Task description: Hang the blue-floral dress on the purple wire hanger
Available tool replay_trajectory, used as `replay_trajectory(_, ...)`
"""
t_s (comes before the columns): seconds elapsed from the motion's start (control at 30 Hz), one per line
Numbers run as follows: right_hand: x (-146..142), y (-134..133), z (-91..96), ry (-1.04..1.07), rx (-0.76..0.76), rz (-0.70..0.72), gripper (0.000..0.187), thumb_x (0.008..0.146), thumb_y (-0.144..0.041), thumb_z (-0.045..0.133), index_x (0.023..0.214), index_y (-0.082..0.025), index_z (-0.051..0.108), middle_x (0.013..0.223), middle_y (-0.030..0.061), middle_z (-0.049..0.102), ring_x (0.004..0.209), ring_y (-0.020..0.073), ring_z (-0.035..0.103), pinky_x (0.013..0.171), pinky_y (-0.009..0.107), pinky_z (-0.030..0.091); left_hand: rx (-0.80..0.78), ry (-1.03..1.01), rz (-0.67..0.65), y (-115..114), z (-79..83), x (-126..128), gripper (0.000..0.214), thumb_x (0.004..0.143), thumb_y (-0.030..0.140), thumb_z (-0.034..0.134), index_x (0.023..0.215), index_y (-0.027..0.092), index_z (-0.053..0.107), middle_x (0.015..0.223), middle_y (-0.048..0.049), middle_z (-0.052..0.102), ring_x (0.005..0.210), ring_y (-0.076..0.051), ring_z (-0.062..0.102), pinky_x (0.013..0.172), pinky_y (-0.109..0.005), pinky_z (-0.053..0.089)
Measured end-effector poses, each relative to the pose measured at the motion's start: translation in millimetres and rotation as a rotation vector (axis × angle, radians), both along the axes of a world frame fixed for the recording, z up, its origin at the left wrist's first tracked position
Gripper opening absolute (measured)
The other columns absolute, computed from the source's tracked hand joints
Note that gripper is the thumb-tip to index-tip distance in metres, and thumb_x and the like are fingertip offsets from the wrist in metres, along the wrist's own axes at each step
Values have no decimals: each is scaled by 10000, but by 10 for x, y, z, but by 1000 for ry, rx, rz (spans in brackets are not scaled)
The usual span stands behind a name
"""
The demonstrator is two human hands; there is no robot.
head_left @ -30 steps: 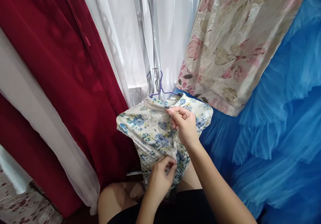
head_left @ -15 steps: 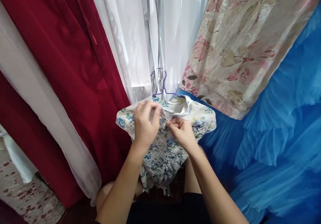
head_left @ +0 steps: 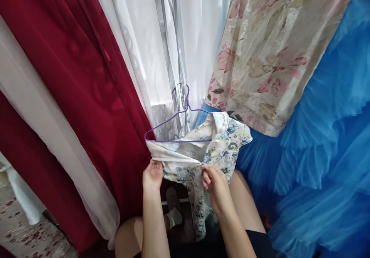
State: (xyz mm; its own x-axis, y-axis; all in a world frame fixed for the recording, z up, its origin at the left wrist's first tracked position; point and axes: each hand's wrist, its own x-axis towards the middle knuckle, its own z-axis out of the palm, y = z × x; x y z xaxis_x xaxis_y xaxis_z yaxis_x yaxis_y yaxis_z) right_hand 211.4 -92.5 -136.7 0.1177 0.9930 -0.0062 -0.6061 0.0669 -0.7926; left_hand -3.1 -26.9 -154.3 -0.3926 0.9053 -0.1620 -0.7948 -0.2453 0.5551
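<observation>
A white garment with a blue and yellow floral print [head_left: 222, 150] hangs by one shoulder from a purple hanger [head_left: 170, 116]. The hanger's left arm is bare, and its bottom bar crosses the garment's neckline. My left hand [head_left: 153, 175] grips the garment's left shoulder edge below the hanger's left end. With bent fingers, my right hand [head_left: 213, 177] pinches the front neckline near the middle. The white inner side of the cloth shows, stretched between both hands. The garment's lower part droops between my knees.
Dark red cloth [head_left: 83, 96] hangs at the left and white cloth [head_left: 135, 30] behind the hanger. To the right are a beige floral fabric [head_left: 268, 57] and layered blue tulle [head_left: 323, 146]. My knees flank the garment.
The garment's left shoulder has come off the hanger, baring that arm. My left hand has moved down and left with it; my right hand has lowered slightly, pulling the neckline down.
</observation>
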Motion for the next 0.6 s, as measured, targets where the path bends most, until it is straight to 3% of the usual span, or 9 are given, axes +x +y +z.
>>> replay_trajectory(0.1,225,77,-196,158,-14,-113,251,709,-375,722,724,-213,530,530,-82,390,435,90,402,412,218,371,-8,-29,-51,-331,-264,359,145,936,141,493,849,158,608,939,-95,686,921,-182,685,911,-370,571)
replay_trajectory(0.17,337,110,-311,210,-31,-196,249,689,-345,720,708,-227,501,573,-59,451,488,112,493,465,236,461,73,47,-71,-472,-268,536,81,905,233,605,890,167,649,1043,-95,683,1049,-205,655,979,-385,529)
replay_trajectory(0.27,358,74,-384,225,-104,-329,201,739,-356,712,795,-225,571,721,-8,606,676,156,645,638,271,560,229,248,-87,-612,-78,704,174,889,326,686,964,169,676,1088,-83,658,1090,-199,613,980,-324,498)
replay_trajectory(0.37,248,-23,-319,55,-65,-398,282,838,-430,676,1020,-214,655,1032,58,702,974,216,691,866,341,556,324,441,-125,-764,155,831,203,931,385,650,967,185,655,1074,-64,638,1054,-195,599,958,-291,481)
replay_trajectory(0.5,162,-42,-236,-234,111,-373,538,875,-444,669,1361,-233,580,1458,96,558,1323,274,544,1112,413,418,375,670,-246,-965,322,1031,233,967,405,587,883,188,604,1164,-69,620,1074,-219,588,948,-290,451)
replay_trajectory(0.6,268,48,-320,-235,-24,-337,849,805,-440,749,1550,-270,377,1586,102,422,1367,284,520,1089,396,464,424,743,-297,-1020,363,1165,274,964,446,573,874,187,587,1221,-81,617,1084,-243,587,929,-301,450)
